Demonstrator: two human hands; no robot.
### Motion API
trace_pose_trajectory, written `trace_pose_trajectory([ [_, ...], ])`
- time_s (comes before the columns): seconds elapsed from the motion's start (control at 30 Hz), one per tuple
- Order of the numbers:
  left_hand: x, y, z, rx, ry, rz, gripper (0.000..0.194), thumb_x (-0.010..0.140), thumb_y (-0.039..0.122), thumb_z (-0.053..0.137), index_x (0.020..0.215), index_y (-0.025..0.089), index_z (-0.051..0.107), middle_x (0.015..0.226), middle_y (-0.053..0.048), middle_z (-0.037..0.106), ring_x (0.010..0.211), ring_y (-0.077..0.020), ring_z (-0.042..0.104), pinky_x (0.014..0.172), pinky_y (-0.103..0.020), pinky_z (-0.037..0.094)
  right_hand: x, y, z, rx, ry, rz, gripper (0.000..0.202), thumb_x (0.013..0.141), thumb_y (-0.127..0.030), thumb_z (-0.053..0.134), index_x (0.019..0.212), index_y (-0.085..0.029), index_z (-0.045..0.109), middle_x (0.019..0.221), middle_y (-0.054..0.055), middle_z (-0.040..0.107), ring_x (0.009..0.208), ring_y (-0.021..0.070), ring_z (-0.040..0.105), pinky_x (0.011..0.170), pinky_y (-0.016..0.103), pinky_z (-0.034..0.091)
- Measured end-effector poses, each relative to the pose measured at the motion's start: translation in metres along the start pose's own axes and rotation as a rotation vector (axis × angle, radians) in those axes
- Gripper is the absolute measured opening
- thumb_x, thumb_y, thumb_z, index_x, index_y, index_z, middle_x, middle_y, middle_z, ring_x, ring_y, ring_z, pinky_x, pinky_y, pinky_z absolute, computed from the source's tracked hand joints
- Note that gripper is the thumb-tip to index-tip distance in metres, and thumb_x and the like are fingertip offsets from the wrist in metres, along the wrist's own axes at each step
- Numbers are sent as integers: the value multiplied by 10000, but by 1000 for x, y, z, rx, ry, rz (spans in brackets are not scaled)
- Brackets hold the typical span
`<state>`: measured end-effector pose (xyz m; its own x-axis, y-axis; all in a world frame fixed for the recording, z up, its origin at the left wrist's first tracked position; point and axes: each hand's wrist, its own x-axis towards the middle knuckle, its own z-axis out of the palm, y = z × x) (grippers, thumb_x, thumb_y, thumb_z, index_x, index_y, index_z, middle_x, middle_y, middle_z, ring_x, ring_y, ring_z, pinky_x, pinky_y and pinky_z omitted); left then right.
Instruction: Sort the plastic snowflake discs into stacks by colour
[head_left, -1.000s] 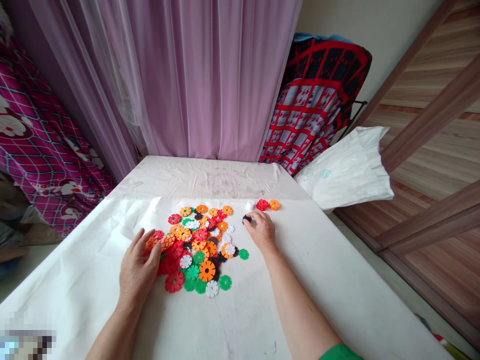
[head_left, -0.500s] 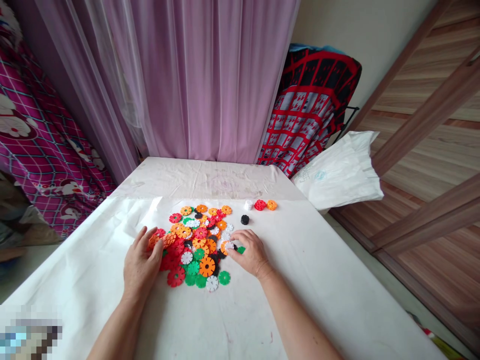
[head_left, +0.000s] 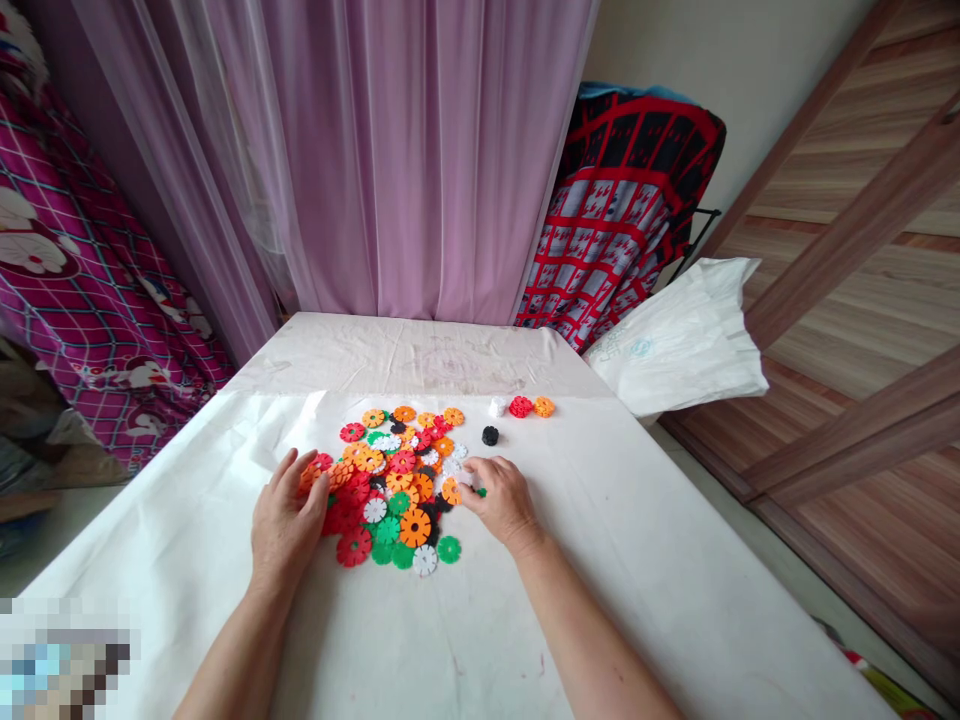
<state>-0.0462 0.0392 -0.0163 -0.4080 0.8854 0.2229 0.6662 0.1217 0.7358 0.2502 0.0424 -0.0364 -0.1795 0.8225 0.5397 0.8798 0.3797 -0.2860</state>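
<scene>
A loose heap of notched plastic discs, with a large orange disc (head_left: 415,526) near its front, spreads over the white-covered table (head_left: 375,640). My left hand (head_left: 287,510) rests at the heap's left edge, fingers apart, beside red discs (head_left: 353,547) and orange ones. At the right edge of the heap, my right hand (head_left: 501,497) has its thumb and fingers pinched on a white disc (head_left: 466,479). A green disc (head_left: 449,549) lies at the front right of the heap. Behind my right hand sits a black stack of discs (head_left: 490,436).
Toward the back right of the table are a white cluster (head_left: 497,406), a red cluster (head_left: 520,406) and an orange cluster (head_left: 544,406). A white bag (head_left: 679,340) leans at the right table edge. Purple curtains (head_left: 427,160) hang behind.
The white disc at my right fingertips has tilted and shifted slightly, and the orange disc beside it shows more. My left hand has barely moved; the view has shifted a little.
</scene>
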Motion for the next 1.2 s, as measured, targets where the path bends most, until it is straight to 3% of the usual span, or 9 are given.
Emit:
trace_pose_trajectory([
  [0.13,0,1,0,5,-1,-3,460,865,482,489,1230,252,649,1495,-69,503,1289,-316,541,1116,-490,405,0,17,-6,-55,32,131,118,798,-221,665,914,-235,681,871,30,731,811,199,620,763,303,441],
  [0.23,-1,1,-1,0,1,-1,454,865,473,493,1227,251,652,1495,-71,503,1292,-317,537,1116,-494,403,1,20,-13,-42,3,121,67,818,-196,643,800,-245,685,860,23,725,827,195,615,767,298,441],
  [0.37,-1,1,-1,-8,2,4,452,862,473,498,1226,253,653,1485,-72,515,1291,-312,538,1120,-488,400,1,5,-20,25,28,54,63,841,-243,643,811,-239,699,939,38,713,889,190,608,829,305,440],
  [0.5,-1,3,-2,9,-14,-14,481,863,487,480,1243,241,644,1500,-81,497,1298,-323,533,1119,-498,398,-1,-14,-22,53,-101,-11,161,773,-297,729,921,-245,693,973,34,729,962,227,595,842,342,415],
  [0.63,0,5,-2,4,-10,-18,477,857,485,484,1233,241,648,1497,-80,501,1303,-326,530,1116,-503,400,-3,-21,-19,58,-174,1,169,751,-241,725,911,-242,672,947,25,735,961,231,591,829,349,397],
  [0.83,0,5,-2,9,-13,-15,485,856,487,481,1235,235,648,1497,-90,499,1294,-328,537,1113,-510,401,-3,-21,-13,143,-104,90,242,694,-207,715,923,-234,641,940,26,715,935,222,605,831,335,415],
  [0.97,0,3,-2,15,-16,-1,484,864,492,475,1235,234,650,1499,-88,498,1295,-329,535,1115,-509,399,-4,-2,-18,117,36,154,258,703,-235,689,950,-222,618,963,43,706,939,219,612,854,332,429],
  [1.07,0,2,-2,9,-12,2,480,866,493,479,1237,239,649,1497,-88,500,1293,-330,536,1112,-512,401,-14,22,-25,14,118,281,242,706,-254,670,940,-217,620,947,48,705,915,226,611,836,342,423],
  [1.2,-1,2,-1,8,-12,11,475,864,488,485,1233,239,650,1495,-87,501,1297,-329,533,1115,-507,400,-31,46,-34,-100,82,404,105,718,-245,641,822,-234,647,901,25,700,886,217,594,795,331,386],
])
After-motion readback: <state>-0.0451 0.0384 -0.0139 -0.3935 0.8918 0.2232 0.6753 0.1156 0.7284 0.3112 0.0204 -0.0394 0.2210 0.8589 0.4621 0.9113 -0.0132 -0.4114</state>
